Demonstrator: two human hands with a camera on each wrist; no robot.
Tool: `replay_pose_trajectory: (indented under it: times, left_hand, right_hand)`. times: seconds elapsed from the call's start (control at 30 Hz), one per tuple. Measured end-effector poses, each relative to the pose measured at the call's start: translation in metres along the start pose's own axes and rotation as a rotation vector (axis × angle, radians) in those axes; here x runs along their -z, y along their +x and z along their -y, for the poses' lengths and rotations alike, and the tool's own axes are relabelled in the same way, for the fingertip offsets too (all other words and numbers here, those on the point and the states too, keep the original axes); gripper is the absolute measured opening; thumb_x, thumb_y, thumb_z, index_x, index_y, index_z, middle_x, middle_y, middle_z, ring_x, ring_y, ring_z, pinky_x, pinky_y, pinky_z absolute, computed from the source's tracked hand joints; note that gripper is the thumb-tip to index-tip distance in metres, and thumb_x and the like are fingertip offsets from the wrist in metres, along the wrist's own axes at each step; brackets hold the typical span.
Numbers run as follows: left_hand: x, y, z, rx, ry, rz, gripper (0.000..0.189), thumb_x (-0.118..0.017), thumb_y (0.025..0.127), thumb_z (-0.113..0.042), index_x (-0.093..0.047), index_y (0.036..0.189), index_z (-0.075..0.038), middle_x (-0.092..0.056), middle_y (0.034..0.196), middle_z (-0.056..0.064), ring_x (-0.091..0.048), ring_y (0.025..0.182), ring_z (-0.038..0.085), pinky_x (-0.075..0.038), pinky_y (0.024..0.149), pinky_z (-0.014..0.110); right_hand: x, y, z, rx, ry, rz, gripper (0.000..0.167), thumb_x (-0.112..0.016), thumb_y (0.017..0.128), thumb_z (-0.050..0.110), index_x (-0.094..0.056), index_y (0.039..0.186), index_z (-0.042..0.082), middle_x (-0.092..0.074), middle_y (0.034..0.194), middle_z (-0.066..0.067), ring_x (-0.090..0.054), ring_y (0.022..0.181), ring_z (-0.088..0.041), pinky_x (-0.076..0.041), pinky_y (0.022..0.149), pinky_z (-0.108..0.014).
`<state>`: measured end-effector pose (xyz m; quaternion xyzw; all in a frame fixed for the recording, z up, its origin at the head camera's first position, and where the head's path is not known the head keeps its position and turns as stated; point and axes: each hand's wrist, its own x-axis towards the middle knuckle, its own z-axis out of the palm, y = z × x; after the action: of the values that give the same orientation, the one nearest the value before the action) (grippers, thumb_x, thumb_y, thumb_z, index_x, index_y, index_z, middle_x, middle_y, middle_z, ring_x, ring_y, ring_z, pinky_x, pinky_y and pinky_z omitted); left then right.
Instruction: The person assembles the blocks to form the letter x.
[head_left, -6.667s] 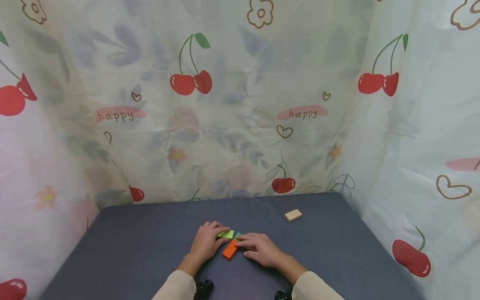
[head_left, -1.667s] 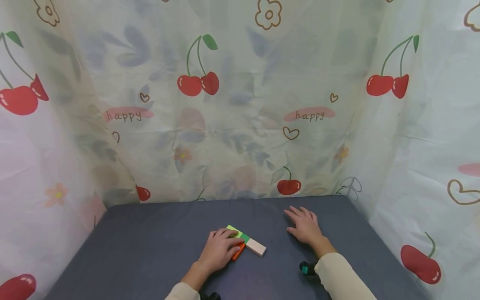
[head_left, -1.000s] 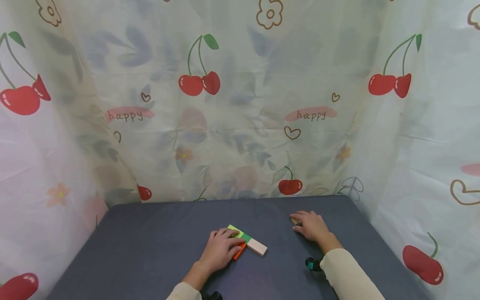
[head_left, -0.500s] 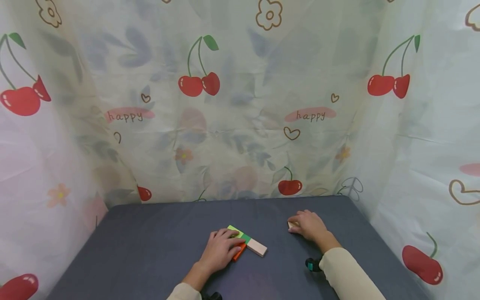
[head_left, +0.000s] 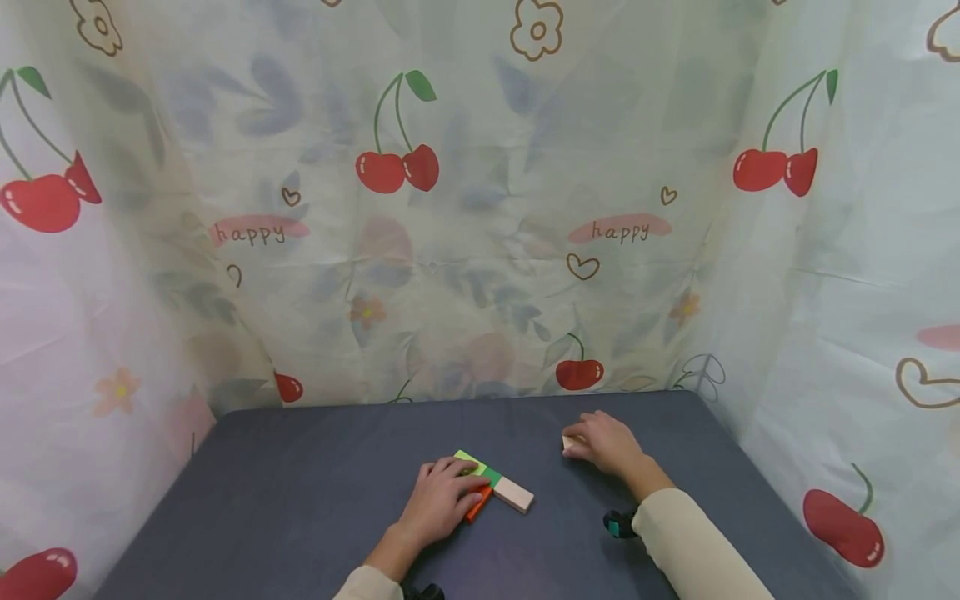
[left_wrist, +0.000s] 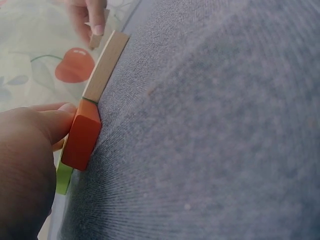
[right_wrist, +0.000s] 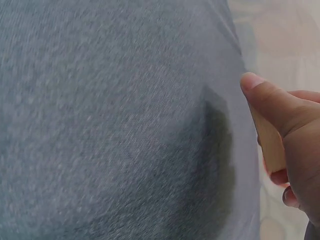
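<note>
My left hand (head_left: 438, 500) rests on a group of toy blocks laid end to end and at an angle. Under its fingers are a light green block (head_left: 467, 458) and a green block (head_left: 491, 476); the thumb touches an orange block (left_wrist: 82, 137). A pale wooden block (head_left: 513, 495) joins the green one on its right. Farther right, my right hand (head_left: 607, 446) pinches another wooden block (right_wrist: 270, 145) between thumb and fingers. The right wrist view shows that block off the cloth, with a shadow below. Fingers partly cover the left group.
A dark grey cloth-covered table (head_left: 300, 475) lies beneath the hands. Around its back and sides hangs a curtain (head_left: 480, 317) printed with cherries. Black wrist cameras are strapped at both sleeves.
The right hand has reached the wooden block at the back right, gripped it, raised it and moved it slightly left. The left hand and its blocks have stayed in place over the last second.
</note>
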<state>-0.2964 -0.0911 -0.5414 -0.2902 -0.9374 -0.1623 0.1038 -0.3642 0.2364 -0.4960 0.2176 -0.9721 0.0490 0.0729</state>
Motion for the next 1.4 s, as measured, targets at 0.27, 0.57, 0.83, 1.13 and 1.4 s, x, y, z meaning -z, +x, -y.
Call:
replay_pose_trajectory:
  times: [0.27, 0.57, 0.83, 1.13, 1.4]
  left_hand:
    - [-0.003, -0.001, 0.001, 0.010, 0.013, 0.006, 0.032, -0.056, 0.098, -0.041, -0.063, 0.129, -0.040, -0.053, 0.135, -0.008, -0.045, 0.125, 0.021, -0.035, 0.092, 0.049]
    - [-0.002, -0.002, 0.001, -0.003, 0.013, 0.013, 0.034, -0.056, 0.098, -0.041, -0.060, 0.132, -0.039, -0.052, 0.136, -0.008, -0.044, 0.125, 0.021, -0.035, 0.092, 0.049]
    - [-0.001, 0.000, -0.001, 0.014, 0.026, 0.020, 0.033, -0.055, 0.098, -0.042, -0.062, 0.130, -0.039, -0.052, 0.136, -0.008, -0.044, 0.126, 0.021, -0.035, 0.093, 0.049]
    - [0.001, 0.000, -0.002, 0.007, 0.011, 0.007, 0.032, -0.057, 0.098, -0.040, -0.064, 0.129, -0.038, -0.053, 0.135, -0.007, -0.045, 0.125, 0.022, -0.034, 0.093, 0.050]
    - [-0.001, -0.001, 0.000, 0.012, 0.019, 0.015, 0.032, -0.055, 0.098, -0.041, -0.063, 0.130, -0.039, -0.052, 0.136, -0.008, -0.044, 0.125, 0.021, -0.035, 0.092, 0.049]
  right_hand:
    - [0.009, 0.006, 0.013, 0.072, 0.014, -0.094, 0.031, -0.077, 0.082, 0.039, -0.076, 0.106, 0.019, -0.058, 0.084, 0.006, -0.049, 0.077, -0.016, -0.045, 0.071, -0.037]
    - [0.015, 0.014, 0.031, 0.040, 0.045, -0.100, 0.032, -0.076, 0.083, 0.039, -0.075, 0.108, 0.019, -0.059, 0.086, 0.007, -0.047, 0.077, -0.014, -0.045, 0.071, -0.035]
    - [0.013, 0.018, 0.040, 0.057, 0.062, -0.109, 0.034, -0.076, 0.083, 0.041, -0.075, 0.109, 0.019, -0.060, 0.088, 0.006, -0.048, 0.077, -0.014, -0.045, 0.070, -0.035]
    - [0.002, 0.020, 0.048, 0.085, 0.082, -0.107, 0.031, -0.075, 0.084, 0.040, -0.075, 0.108, 0.020, -0.061, 0.090, 0.006, -0.050, 0.078, -0.014, -0.046, 0.071, -0.036]
    - [-0.014, 0.022, 0.056, 0.072, 0.114, -0.038, 0.034, -0.073, 0.085, 0.043, -0.074, 0.112, 0.021, -0.061, 0.091, 0.008, -0.050, 0.080, -0.012, -0.046, 0.071, -0.034]
